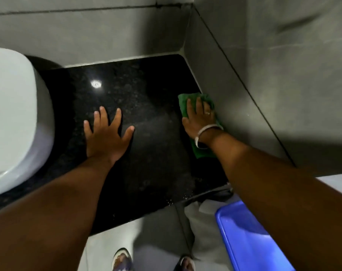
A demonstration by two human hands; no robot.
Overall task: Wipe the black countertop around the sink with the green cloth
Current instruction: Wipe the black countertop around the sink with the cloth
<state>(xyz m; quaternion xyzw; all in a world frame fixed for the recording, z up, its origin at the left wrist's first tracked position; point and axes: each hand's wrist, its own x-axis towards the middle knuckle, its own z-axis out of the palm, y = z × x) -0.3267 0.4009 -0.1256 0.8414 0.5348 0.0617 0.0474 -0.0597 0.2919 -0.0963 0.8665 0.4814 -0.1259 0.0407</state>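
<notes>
Right hand (pixel 199 118) fingers (pixel 189 106) spread flat, pressing the green cloth (pixel 202 149) onto the black worktop (pixel 150 153) hard against the right wall (pixel 234 90). Cloth's long axis runs along the wall. Left hand (pixel 105 137) open, palm down, empty, bracing mid-worktop near the white sink (pixel 13 118). Unwiped area likely lies leftward, toward the sink.

Sink (pixel 15 118) left on countertop (pixel 146 153); cloth (pixel 201 122) right, apparently touching wall (pixel 244 94).
</notes>
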